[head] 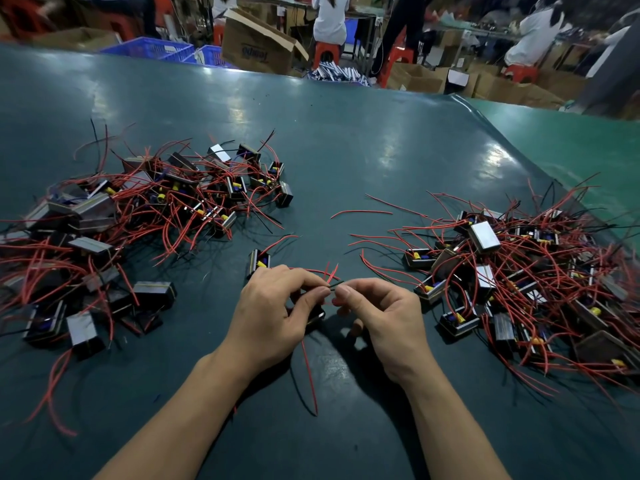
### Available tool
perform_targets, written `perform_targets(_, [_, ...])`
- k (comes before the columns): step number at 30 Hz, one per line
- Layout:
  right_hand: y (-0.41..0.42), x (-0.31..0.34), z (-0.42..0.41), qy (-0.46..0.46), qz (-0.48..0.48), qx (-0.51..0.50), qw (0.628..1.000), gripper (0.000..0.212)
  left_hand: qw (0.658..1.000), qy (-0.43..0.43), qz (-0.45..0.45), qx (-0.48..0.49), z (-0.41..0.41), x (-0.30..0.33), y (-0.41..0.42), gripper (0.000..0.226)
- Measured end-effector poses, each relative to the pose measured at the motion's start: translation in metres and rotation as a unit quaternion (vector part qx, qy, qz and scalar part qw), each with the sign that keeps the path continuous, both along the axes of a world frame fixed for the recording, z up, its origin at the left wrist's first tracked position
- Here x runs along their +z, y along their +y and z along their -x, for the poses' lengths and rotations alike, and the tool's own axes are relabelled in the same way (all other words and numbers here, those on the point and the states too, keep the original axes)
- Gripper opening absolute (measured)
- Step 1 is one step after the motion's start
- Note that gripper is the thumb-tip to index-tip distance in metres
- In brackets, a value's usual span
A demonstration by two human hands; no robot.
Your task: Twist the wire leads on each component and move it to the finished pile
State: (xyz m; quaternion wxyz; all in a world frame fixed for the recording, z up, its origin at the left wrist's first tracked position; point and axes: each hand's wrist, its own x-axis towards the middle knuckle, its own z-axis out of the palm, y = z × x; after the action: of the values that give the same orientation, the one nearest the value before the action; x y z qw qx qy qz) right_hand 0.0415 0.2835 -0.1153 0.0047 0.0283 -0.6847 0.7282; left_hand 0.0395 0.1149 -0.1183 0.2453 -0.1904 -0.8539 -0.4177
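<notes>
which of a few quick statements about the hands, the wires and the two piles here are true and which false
1. Both hands pinch thin wire leads between them. True: the left hand and right hand each have a grip on the leads.
2. A lone black box-shaped component with yellow and blue parts lies just beyond the left hand. True.
3. The table has a bare wooden top. False: it is covered by a dark teal mat.
4. Components lie in one pile only. False: there is a left pile and a right pile.
5. Most leads are red. True.
</notes>
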Motion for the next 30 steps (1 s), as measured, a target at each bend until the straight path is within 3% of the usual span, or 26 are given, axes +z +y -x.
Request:
perform_targets(12, [0.0, -0.0015, -0.0004, 0.024, -0.004, -0.03, 0.999, 0.008, 1.0, -0.021, 0.003, -0.004, -0.0005, 0.0053, -0.0008, 0.007])
perform_targets(23, [0.001, -0.0003, 0.0001, 0.031, -0.031, 0.012, 0.999, 0.016, 0.999, -0.014, 0.014, -0.026, -0.0006, 0.0056, -0.0028, 0.006])
perform_targets(30, [-0.0022, -0.0024, 0.0005, -0.006, -0.003, -0.012, 1.0, 0.005, 1.0, -0.011, 0.008, -0.015, 0.0008, 0.0035, -0.002, 0.004])
